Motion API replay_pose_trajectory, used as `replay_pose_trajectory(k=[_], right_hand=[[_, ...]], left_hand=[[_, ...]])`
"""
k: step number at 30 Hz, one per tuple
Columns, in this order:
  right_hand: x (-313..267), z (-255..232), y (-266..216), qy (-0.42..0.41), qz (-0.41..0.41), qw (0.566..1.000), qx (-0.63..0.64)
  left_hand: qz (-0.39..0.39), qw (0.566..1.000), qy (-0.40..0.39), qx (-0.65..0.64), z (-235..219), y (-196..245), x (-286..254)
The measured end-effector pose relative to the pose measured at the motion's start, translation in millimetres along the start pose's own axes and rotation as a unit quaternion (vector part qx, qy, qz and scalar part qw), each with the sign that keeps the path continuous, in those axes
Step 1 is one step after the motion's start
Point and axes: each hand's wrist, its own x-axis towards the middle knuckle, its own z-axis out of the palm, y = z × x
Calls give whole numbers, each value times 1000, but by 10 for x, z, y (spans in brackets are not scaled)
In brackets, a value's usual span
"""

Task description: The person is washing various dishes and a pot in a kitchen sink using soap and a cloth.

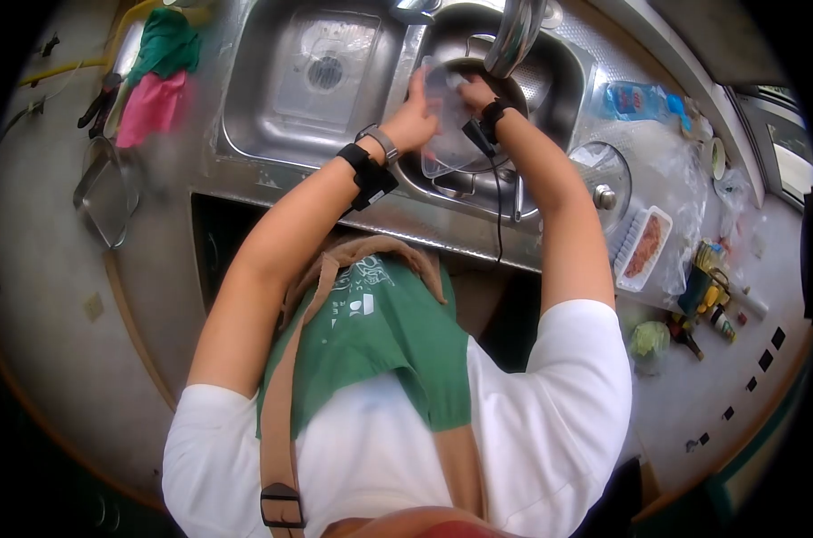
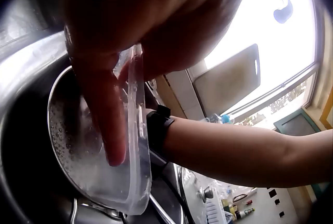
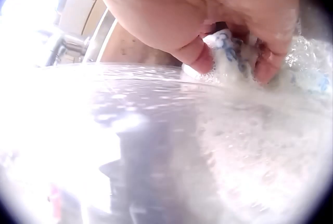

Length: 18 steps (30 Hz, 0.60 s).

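Note:
My left hand grips a clear plastic container, tilted on its edge over the right sink basin. In the left wrist view, one finger lies along its wall and the thumb side is in shadow. Below it, a round metal pot holds bubbly water. My right hand is at the container's other side. Its thumb and fingers pinch a wet white cloth with blue markings, covered in suds. Foam and the glossy plastic surface fill the lower right wrist view.
A faucet reaches over the right basin. The left basin has a drain. On the right counter are a glass lid, a white tray of meat and a blue plastic packet. Green and pink cloths hang at the left.

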Motion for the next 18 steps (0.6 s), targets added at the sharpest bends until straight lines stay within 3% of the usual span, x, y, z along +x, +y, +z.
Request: replay_pose_trajectory(k=[1, 4, 5, 7, 11, 12, 14, 15, 16, 18], right_hand=[[-263, 45, -218, 23, -48, 996, 75], [-384, 143, -361, -53, -78, 973, 209], [-579, 146, -451, -48, -75, 973, 213], [-1111, 76, -787, -106, -150, 954, 236], [-1660, 98, -891, -168, -204, 957, 122], [-1541, 118, -750, -167, -204, 957, 123], [-1025, 191, -289, -13, -224, 973, -59], [-849, 196, -166, -30, -125, 992, -4], [-452, 254, 131, 4, -96, 995, -15], [317, 257, 531, -67, -142, 988, 1]], left_hand=[[9, 1000, -7, 4, 7, 7, 8], [21, 1000, -13, 3, 53, 15, 27], [24, 1000, -8, -5, 76, 13, 26], [8, 1000, 6, -9, 92, 35, 25], [19, 998, 23, -48, -10, -91, 20], [8, 998, 14, -54, -23, -66, -25], [21, 998, -12, -60, -31, -23, -79], [15, 998, -20, -56, -35, -19, -97], [10, 998, -29, -52, -41, -18, -106], [8, 998, -43, -55, -61, -36, -96]])
